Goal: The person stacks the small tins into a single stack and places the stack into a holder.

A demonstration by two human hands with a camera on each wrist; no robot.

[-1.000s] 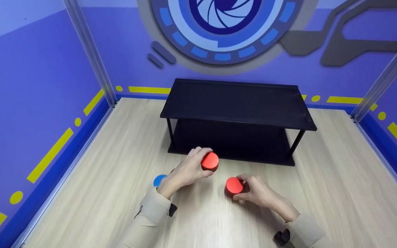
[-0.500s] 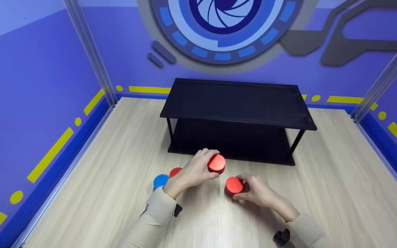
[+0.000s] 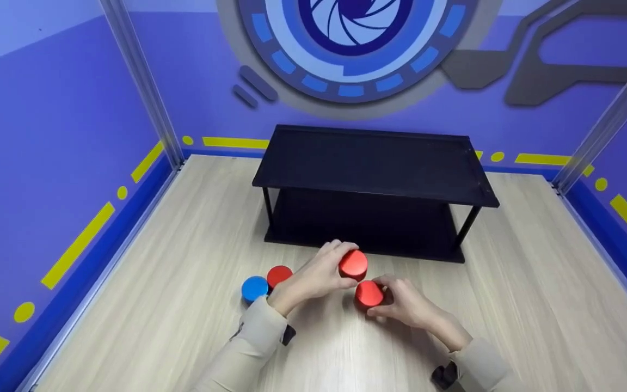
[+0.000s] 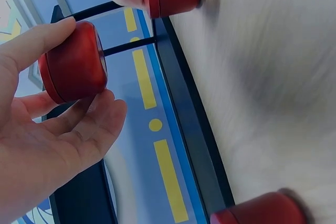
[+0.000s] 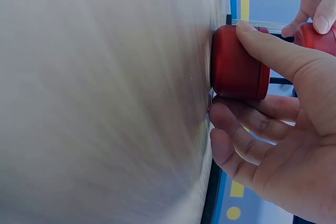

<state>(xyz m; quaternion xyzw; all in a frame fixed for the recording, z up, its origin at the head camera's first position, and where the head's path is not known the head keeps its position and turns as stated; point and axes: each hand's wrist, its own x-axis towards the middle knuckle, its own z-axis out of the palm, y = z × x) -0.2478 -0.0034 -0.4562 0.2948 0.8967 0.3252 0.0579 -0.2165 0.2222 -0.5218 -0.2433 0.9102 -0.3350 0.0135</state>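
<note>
On the wooden table (image 3: 509, 305), two hands work close together, just in front of a black shelf (image 3: 373, 163). Purple walls (image 3: 47, 136) stand on the left, back and right sides, so the table is like a box with an open front. Lots of bare wood shows on the right side and near the person. The shelf has a flat top and a low space under it, with thin black legs at the corners.

The left hand (image 3: 316, 275) is lifted off the table. Its thumb and fingers are curled around a red puck (image 3: 352, 264) and pinch it by its sides. In the left wrist view the held puck (image 4: 73, 62) is tipped on its edge, up in the air.

The right hand (image 3: 403, 302) rests low on the table. Its thumb and fingers wrap around a second red puck (image 3: 369, 294), which sits flat on the wood. The right wrist view shows this puck (image 5: 239, 64) with its bottom touching the table and the thumb lying along its side. The lifted puck is just above and behind the one on the table, very near it.

Off to the left, a blue puck (image 3: 254, 288) and a third red puck (image 3: 279, 275) sit side by side on the table, near the left sleeve (image 3: 248, 348).
</note>
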